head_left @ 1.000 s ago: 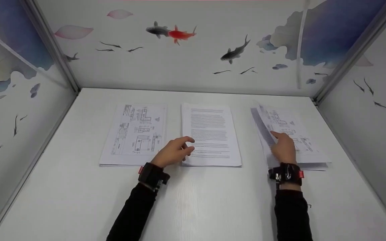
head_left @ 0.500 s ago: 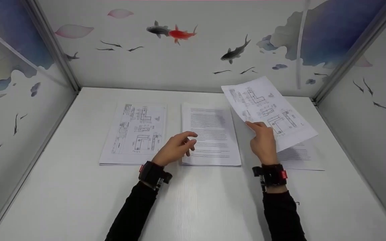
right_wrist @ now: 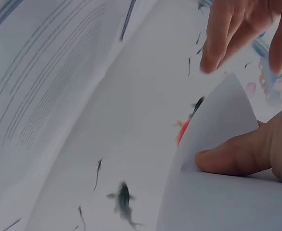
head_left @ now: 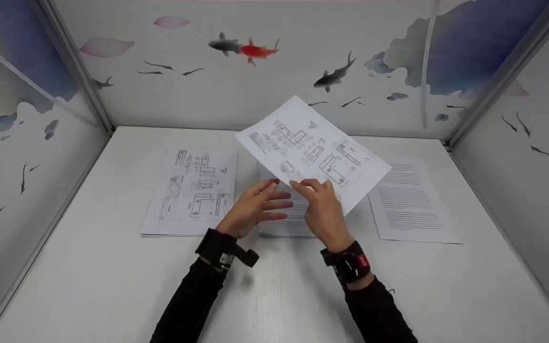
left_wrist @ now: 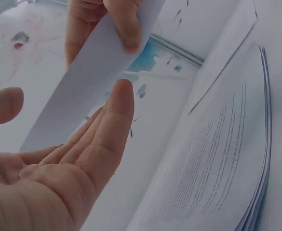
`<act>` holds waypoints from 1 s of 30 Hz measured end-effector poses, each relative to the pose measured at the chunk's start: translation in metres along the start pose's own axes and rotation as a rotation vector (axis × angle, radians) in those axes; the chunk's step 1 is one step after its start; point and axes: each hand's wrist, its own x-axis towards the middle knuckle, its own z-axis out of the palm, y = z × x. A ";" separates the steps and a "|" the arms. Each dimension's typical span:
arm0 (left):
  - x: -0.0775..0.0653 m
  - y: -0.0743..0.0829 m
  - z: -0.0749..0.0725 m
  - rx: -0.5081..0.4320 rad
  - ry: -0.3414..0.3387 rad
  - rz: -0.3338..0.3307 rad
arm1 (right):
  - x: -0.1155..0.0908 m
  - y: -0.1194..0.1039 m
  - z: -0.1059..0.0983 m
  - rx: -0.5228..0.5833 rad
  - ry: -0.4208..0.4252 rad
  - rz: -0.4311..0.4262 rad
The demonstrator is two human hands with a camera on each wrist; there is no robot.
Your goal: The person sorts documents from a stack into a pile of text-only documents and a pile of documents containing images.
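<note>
My right hand (head_left: pixel 324 214) pinches a sheet of paper (head_left: pixel 324 143) printed with technical drawings, thumb on one face as the right wrist view shows. The sheet is raised and tilted above the middle stack of papers (head_left: pixel 279 230), hiding much of it. Close to the sheet's lower left edge is my left hand (head_left: pixel 254 209); its fingers are extended and the thumb stands apart. In the left wrist view, the sheet's edge (left_wrist: pixel 90 77) passes near the left fingers (left_wrist: pixel 116 110), not gripped by them.
A stack of drawing sheets (head_left: pixel 193 190) lies at the left of the white table (head_left: pixel 274 295). On the right lies paper with printed text (head_left: pixel 410 205). White panels (head_left: pixel 255 95) painted with fish enclose the back and sides.
My right hand has lifted the drawing sheet off the right pile and carried it left over the middle stack, exposing the text page. My left hand's fingers have spread towards it.
</note>
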 end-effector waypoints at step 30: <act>-0.009 0.014 -0.048 0.028 0.288 0.036 | 0.011 0.036 0.018 0.269 -0.193 0.138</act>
